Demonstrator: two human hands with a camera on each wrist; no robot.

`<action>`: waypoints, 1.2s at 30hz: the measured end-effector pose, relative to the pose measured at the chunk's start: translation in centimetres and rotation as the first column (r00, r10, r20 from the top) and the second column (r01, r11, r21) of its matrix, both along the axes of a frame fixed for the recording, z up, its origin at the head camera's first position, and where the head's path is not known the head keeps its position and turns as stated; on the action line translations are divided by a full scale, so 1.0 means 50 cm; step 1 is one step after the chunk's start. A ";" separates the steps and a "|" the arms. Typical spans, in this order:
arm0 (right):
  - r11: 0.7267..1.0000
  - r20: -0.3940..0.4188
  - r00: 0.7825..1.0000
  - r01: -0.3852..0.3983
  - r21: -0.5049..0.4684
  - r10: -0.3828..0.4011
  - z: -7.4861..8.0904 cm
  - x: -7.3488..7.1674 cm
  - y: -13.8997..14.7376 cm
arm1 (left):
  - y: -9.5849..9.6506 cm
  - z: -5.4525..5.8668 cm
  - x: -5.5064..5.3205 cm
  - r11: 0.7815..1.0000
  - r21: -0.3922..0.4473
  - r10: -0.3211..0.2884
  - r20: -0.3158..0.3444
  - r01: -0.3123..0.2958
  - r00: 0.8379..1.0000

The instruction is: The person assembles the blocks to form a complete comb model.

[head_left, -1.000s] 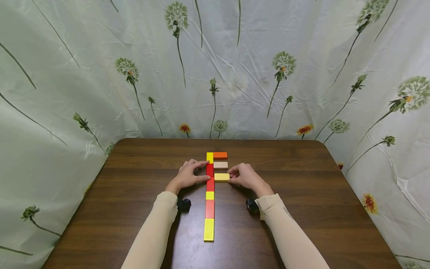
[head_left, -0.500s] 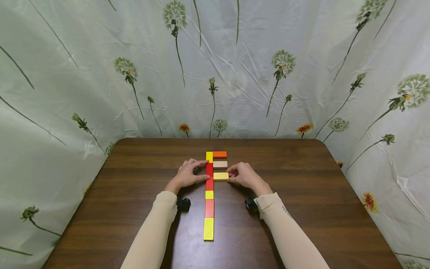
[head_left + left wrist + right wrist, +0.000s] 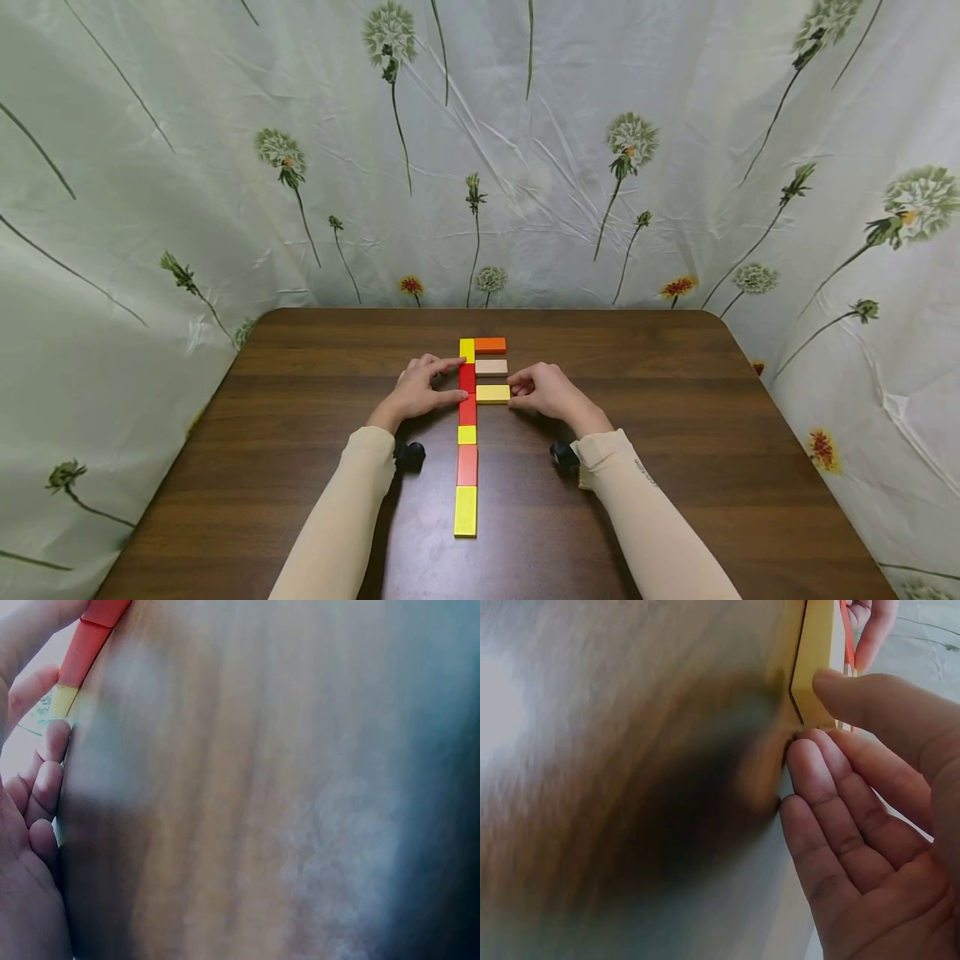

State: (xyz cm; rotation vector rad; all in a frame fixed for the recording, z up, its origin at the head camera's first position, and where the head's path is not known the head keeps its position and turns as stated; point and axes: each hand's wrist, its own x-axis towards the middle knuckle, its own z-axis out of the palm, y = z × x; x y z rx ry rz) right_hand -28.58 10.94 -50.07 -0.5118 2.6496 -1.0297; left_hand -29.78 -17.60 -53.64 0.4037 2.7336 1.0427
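Flat wooden blocks form a line on the table. Its far part has a yellow block (image 3: 467, 344) and two red ones, the farther red block (image 3: 467, 379) and the nearer red block (image 3: 467, 412). My left hand (image 3: 416, 390) rests its index fingertip and thumb tip against this line, with both digits extended. A pale yellow block (image 3: 492, 394) lies crosswise, its left end at the line. My right hand (image 3: 553, 393) holds that block's right end between thumb and fingers; the right wrist view shows the thumb (image 3: 847, 694) along its side.
Beyond the pale yellow block, a beige block (image 3: 491, 367) and an orange block (image 3: 490, 345) also branch rightward. Nearer, the line continues with a small yellow block (image 3: 467, 434), a light red block (image 3: 467, 465) and a long yellow block (image 3: 465, 511). A flowered curtain (image 3: 540, 217) surrounds the brown table (image 3: 637, 367).
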 end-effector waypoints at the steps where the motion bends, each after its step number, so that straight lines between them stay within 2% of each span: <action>1: 1.000 0.010 1.000 0.005 0.000 -0.005 0.001 0.000 0.004 | 0.000 0.000 0.000 1.000 0.000 0.000 -0.001 0.000 1.000; 7: 1.000 0.036 0.999 0.011 0.007 -0.012 0.003 0.002 0.031 | 0.001 -0.003 0.000 1.000 0.000 0.000 0.003 0.000 1.000; 23: 1.000 0.021 1.000 -0.018 -0.020 0.018 0.006 0.024 0.105 | 0.001 -0.002 0.001 1.000 0.006 -0.001 -0.004 0.001 1.000; 31: 0.999 0.057 0.998 -0.006 -0.037 0.008 0.004 0.060 0.165 | 0.004 -0.009 0.001 1.000 -0.003 -0.015 -0.017 0.015 1.000; 36: 0.998 0.072 0.997 0.006 -0.055 -0.002 0.000 0.083 0.201 | 0.002 0.000 0.004 1.000 0.010 -0.004 -0.010 0.004 1.000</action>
